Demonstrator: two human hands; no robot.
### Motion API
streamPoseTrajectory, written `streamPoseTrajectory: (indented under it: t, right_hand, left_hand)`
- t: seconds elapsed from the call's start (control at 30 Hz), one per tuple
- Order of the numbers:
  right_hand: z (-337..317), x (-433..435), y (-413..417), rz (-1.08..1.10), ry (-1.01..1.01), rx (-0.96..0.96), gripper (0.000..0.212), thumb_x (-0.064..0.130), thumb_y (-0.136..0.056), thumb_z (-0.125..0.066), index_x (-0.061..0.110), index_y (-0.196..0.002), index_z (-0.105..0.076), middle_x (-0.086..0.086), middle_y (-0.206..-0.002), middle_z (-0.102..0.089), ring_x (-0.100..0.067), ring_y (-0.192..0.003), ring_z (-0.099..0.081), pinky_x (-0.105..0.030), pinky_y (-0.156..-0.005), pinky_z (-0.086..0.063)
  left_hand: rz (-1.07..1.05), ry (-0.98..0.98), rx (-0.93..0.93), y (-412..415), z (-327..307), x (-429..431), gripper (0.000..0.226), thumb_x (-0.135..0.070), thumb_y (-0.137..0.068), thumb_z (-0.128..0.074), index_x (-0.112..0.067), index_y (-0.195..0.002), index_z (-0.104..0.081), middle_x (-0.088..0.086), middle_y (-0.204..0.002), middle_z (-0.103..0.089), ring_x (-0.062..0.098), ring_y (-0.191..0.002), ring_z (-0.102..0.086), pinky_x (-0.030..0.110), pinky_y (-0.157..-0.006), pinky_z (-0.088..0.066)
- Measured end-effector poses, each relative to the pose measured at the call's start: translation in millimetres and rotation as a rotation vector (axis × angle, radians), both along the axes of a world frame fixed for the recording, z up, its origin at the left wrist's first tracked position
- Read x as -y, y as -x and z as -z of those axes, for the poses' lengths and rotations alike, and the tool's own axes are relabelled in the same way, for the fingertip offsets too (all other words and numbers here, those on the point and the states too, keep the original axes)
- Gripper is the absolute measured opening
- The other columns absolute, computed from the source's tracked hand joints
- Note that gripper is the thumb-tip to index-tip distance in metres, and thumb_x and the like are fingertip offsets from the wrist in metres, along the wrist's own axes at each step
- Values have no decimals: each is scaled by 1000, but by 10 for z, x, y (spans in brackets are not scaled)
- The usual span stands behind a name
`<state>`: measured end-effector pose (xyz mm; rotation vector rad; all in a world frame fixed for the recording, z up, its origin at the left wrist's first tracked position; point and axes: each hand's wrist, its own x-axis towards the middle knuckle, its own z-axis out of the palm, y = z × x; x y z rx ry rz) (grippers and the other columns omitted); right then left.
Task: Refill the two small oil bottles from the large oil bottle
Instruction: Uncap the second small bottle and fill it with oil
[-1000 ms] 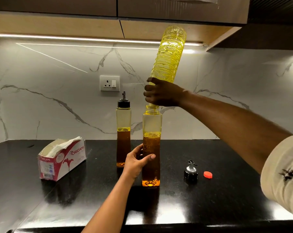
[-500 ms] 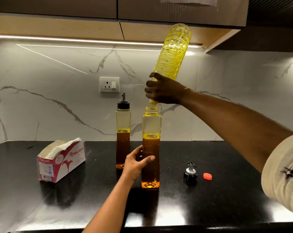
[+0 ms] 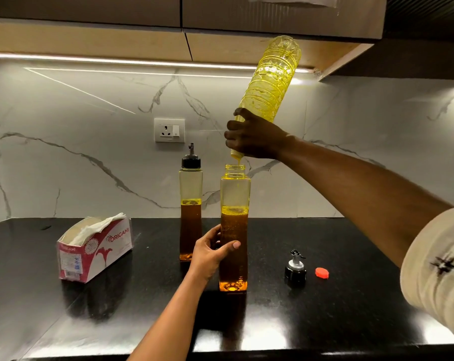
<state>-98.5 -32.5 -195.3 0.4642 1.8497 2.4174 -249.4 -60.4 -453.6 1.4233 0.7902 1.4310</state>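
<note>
**Big bottle lifts off the neck, pour tapering**

Nearest me, the person's left forearm reaches in from below, and the left hand steadies the open, square-sided clear small oil bottle standing on the glossy black countertop. The thumb lies across the bottle's front and the fingers curl round its far side. That bottle holds dark amber oil to a little over half, with a paler yellow layer on top.

To its right, apart from it, sit its black-and-silver pourer cap and, just beside that, a small red screw cap. A red-and-white tissue box lies well to the left.

Just behind the open bottle stands the second clear small oil bottle, its black pourer top on and its oil at about the same level. I judge that one untouched so far.

Higher up, the right hand, on a long bare arm with a cream sleeve, has its fingers wrapped tight round the shoulder of the ribbed yellow plastic large oil bottle, which is upended.

A second ago its mouth sat down on the small bottle's neck and it stood nearly plumb. Now it has lifted clear and leans to the right, its mouth hanging just above the opening with only a yellow dribble at the lip. To my eye the flow is thin, and the big bottle looks close to empty. With a gap open, drips could miss the neck, so the mouth wants keeping centred.

Behind it all are a white wall socket and the veined marble backsplash.
</note>
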Motion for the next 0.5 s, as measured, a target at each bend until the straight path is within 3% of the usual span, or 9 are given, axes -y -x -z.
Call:
streamPoseTrajectory:
  t: [0.33, 0.43, 0.5]
  right_hand:
    - [63, -10, 30, -16, 45, -71, 25, 12, -85, -40, 21, -82, -63, 7, -80, -62, -18, -86, -60, -41, -92, -30]
    - [42, -22, 32, -16, 14, -45, 14, 17, -83, -51, 23, -83, -64, 8, -81, -63, -16, -88, -60, -40, -92, -33]
    - [8, -18, 38, -1, 2, -45, 6, 20, -81, -59, 23, -83, -64, 8, -82, -63, -17, -88, -60, -40, -92, -32]
  left_hand:
    - [2, 1, 0, 11, 10, -10, 79, -27, -56, -84, -16, -128, -53, 6, -111, -68, 12, -95, -69, 19, -71, -54]
    - [-11, 9, -11, 10, 10, -10, 94, -53, -35, -92, -26, -117, -57, 3, -109, -70, 12, -97, -69, 19, -72, -54]
    - [-17, 15, -4, 12, 13, -15, 93, -58, -28, -91, -32, -111, -58, 1, -107, -71, 12, -97, -69, 20, -72, -54]
